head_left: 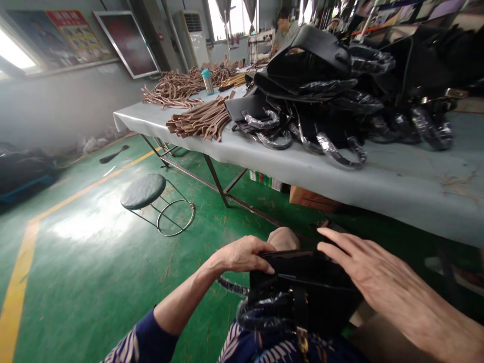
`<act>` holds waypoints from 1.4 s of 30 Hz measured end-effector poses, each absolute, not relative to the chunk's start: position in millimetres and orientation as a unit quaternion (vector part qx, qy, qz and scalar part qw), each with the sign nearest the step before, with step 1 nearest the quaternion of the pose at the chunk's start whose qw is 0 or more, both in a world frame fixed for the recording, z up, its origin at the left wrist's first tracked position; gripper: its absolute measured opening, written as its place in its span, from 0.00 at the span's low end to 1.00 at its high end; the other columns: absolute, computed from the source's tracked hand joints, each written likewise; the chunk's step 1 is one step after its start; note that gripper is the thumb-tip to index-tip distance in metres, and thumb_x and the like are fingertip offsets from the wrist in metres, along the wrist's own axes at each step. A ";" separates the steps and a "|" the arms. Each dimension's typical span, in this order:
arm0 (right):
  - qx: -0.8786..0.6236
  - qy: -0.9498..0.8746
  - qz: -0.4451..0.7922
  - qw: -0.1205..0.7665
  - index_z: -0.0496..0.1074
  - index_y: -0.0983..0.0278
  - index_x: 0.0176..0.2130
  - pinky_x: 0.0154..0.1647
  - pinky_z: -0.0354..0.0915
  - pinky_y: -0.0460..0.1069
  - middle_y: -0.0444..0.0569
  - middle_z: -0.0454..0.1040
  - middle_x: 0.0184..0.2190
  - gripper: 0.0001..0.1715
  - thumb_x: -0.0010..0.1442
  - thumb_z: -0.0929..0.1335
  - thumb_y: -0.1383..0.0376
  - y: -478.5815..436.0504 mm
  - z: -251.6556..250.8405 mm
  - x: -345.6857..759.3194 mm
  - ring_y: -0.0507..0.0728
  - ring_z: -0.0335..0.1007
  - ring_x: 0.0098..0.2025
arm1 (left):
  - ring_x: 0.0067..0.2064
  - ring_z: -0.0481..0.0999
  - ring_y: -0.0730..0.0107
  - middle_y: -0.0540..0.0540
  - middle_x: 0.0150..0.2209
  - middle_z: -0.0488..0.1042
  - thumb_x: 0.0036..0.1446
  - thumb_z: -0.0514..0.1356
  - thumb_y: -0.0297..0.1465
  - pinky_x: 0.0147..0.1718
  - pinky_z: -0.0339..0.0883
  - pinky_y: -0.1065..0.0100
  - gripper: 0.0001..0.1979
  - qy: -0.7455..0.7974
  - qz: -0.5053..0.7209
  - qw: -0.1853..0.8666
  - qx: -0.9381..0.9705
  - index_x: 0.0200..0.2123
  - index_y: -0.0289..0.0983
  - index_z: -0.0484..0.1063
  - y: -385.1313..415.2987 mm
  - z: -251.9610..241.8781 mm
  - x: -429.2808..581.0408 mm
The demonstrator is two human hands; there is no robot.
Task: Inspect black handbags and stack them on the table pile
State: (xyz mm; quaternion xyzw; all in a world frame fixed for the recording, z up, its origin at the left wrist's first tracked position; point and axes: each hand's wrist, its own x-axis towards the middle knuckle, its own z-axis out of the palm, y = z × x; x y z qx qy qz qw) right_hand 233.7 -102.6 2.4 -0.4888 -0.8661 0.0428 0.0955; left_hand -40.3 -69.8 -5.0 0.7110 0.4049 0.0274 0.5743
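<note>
Though under right hand (378,282), handbag (302,290) half-visible.

A green floor (75,262) with a yellow line (22,272) lies under a long grey surface (378,176); a round stool (143,191) stands nearby, and windows (234,17) glow behind.

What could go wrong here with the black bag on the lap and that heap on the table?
The black bag rests on the lap, gripped only at its top edge by the left hand; the right hand lies open over it, so it might slip to the floor. The heap of bags on the table is stacked high, so some could slide off.
</note>
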 end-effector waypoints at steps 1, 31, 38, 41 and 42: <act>-0.475 -0.875 0.041 0.086 0.69 0.53 0.47 0.49 0.65 0.57 0.45 0.63 0.57 0.30 0.48 0.61 0.76 -101.9 2.4 231.8 0.61 0.63 0.53 | 0.30 0.64 0.75 0.55 0.26 0.67 0.46 0.60 0.31 0.27 0.56 0.79 0.12 0.404 0.031 0.581 0.706 0.37 0.36 0.73 -70.0 -5.6 -40.2; -0.447 -0.873 0.182 0.073 0.72 0.62 0.38 0.43 0.64 0.55 0.48 0.72 0.43 0.13 0.60 0.59 0.69 -87.9 -6.8 185.5 0.58 0.68 0.41 | 0.28 0.66 0.76 0.55 0.25 0.68 0.49 0.63 0.34 0.26 0.54 0.78 0.15 0.427 0.073 0.396 0.810 0.43 0.40 0.71 -76.0 -5.9 -36.0; -0.469 -0.857 0.194 0.087 0.72 0.61 0.39 0.42 0.64 0.52 0.47 0.73 0.39 0.13 0.61 0.59 0.67 -88.1 -4.5 185.4 0.56 0.69 0.39 | 0.24 0.65 0.76 0.53 0.23 0.66 0.61 0.50 0.35 0.24 0.54 0.77 0.10 0.438 0.068 0.272 0.854 0.38 0.38 0.68 -87.0 -8.1 -31.8; -0.475 -0.852 0.192 0.110 0.72 0.60 0.37 0.40 0.64 0.50 0.46 0.74 0.35 0.13 0.60 0.59 0.67 -88.5 -4.0 184.6 0.55 0.70 0.36 | 0.25 0.67 0.73 0.52 0.23 0.67 0.62 0.47 0.36 0.24 0.54 0.76 0.11 0.437 0.049 0.236 0.867 0.37 0.37 0.66 -88.0 -7.2 -29.8; -0.479 -0.849 0.190 0.116 0.72 0.60 0.36 0.39 0.64 0.49 0.45 0.74 0.33 0.13 0.60 0.59 0.67 -88.8 -3.8 184.1 0.55 0.71 0.35 | 0.26 0.67 0.73 0.51 0.24 0.68 0.63 0.46 0.36 0.24 0.54 0.75 0.12 0.435 0.042 0.225 0.871 0.37 0.37 0.66 -88.2 -7.1 -29.1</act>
